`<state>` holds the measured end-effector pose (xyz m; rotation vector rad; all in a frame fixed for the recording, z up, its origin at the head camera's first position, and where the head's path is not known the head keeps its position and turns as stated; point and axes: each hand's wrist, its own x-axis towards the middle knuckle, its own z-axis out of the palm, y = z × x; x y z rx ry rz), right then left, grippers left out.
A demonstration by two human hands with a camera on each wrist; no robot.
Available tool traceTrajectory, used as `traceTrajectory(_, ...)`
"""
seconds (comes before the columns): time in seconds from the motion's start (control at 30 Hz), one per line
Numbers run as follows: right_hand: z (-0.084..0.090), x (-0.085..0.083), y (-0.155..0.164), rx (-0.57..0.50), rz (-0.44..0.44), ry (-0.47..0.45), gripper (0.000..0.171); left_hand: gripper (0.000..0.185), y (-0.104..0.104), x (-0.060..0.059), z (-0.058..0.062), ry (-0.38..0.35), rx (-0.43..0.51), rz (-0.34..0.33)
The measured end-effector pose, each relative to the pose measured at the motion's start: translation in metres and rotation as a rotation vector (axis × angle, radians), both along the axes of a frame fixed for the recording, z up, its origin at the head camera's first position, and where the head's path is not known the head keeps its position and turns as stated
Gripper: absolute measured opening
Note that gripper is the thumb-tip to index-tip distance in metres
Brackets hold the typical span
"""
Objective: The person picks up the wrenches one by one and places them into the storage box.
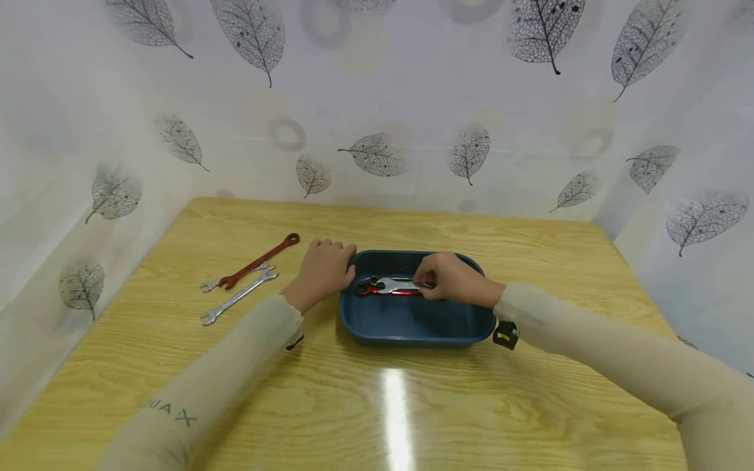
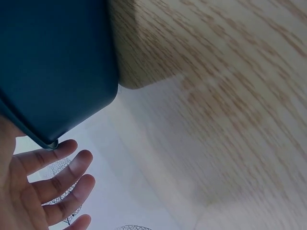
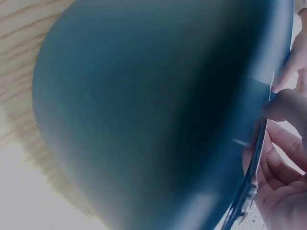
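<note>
The right hand (image 1: 452, 278) pinches the handle of a silver wrench (image 1: 396, 284), which lies in the blue tray (image 1: 412, 324) at the frame's centre, on top of a red-handled wrench (image 1: 383, 291). The left hand (image 1: 323, 269) rests at the tray's left rim with relaxed fingers — gripping nothing. Left of it on the desk (image 1: 412, 405) lie a red wrench (image 1: 259, 261) and two silver wrenches (image 1: 238, 297). A thin pinch could slip — dropping the wrench or nudging the tray.

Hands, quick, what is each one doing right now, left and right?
Left hand: open, fingers resting against the left rim of the blue tray.
Right hand: closed, pinching the silver wrench inside the tray.
</note>
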<state>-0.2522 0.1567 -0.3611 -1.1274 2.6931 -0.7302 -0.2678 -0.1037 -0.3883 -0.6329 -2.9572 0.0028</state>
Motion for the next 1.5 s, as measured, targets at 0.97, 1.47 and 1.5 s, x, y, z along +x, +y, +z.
traceTrajectory(0.97,0.004,-0.022,-0.044,0.091,0.117,-0.077,0.009,0.031,-0.001,-0.002,-0.003,-0.01,0.042,0.017)
traceTrajectory(1.47,-0.006,-0.025,-0.053,0.16,0.128,-0.119,0.01,0.027,-0.002,0.0,-0.001,0.002,0.059,-0.002)
traceTrajectory(1.5,-0.006,-0.025,-0.053,0.165,0.128,-0.119,0.01,0.027,-0.002,0.0,-0.001,0.001,0.06,-0.003)
